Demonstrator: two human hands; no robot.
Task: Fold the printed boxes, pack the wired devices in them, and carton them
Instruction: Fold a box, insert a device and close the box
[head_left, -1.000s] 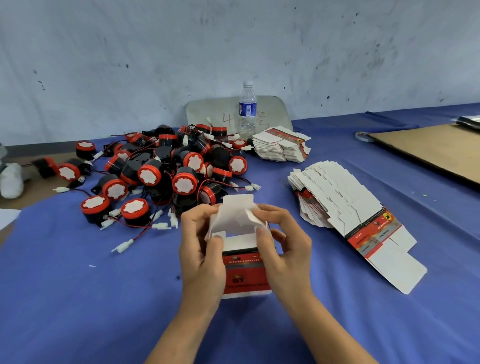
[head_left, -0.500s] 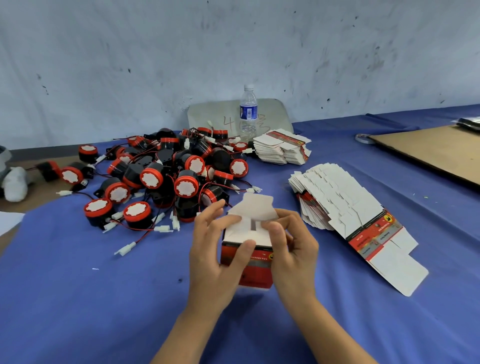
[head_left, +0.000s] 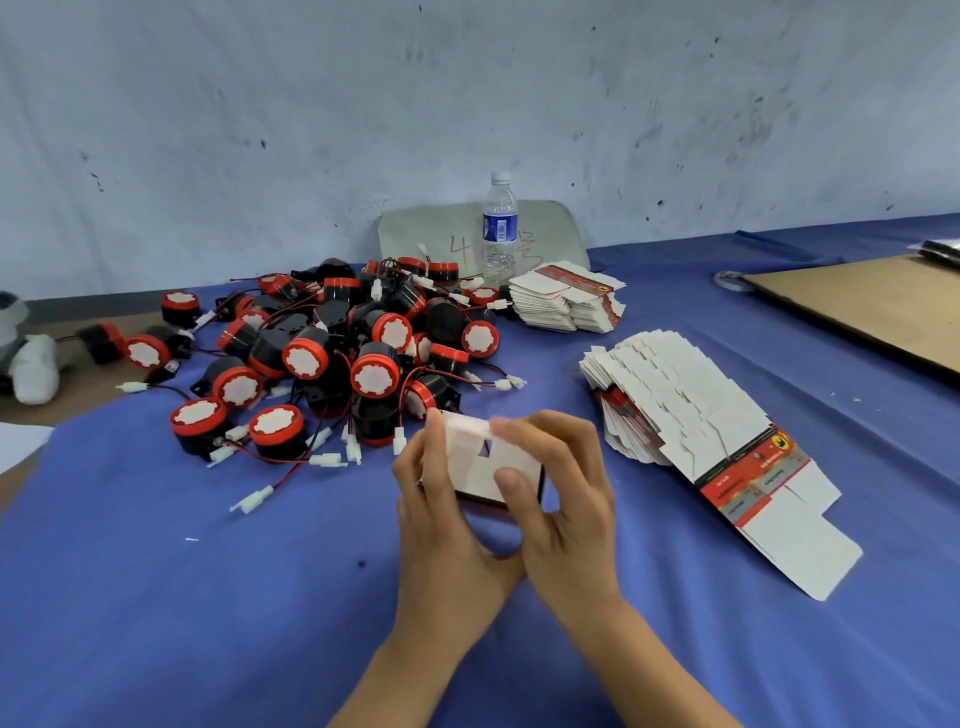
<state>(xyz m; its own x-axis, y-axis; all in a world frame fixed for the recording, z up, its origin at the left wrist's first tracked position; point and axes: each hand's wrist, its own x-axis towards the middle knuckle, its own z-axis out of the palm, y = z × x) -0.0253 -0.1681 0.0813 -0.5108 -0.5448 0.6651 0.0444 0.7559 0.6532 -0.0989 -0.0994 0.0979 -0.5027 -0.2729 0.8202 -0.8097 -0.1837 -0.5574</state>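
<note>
The left hand (head_left: 441, 525) and right hand (head_left: 566, 499) pinch the half-folded printed box (head_left: 483, 462) between curled fingers and thumbs, white end flaps uppermost. The thin card is judged light, springy and easily creased, and is best held by its side walls. Wired devices (head_left: 304, 358) lie just beyond the grip, flat blanks (head_left: 675, 395) to its right, bare cloth (head_left: 208, 597) to its left.

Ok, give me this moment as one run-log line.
phase: closing box end | left hand: grips printed box | right hand: thumb on its flap | wired devices: piled behind, unpacked | flat box blanks: fanned at right
</note>
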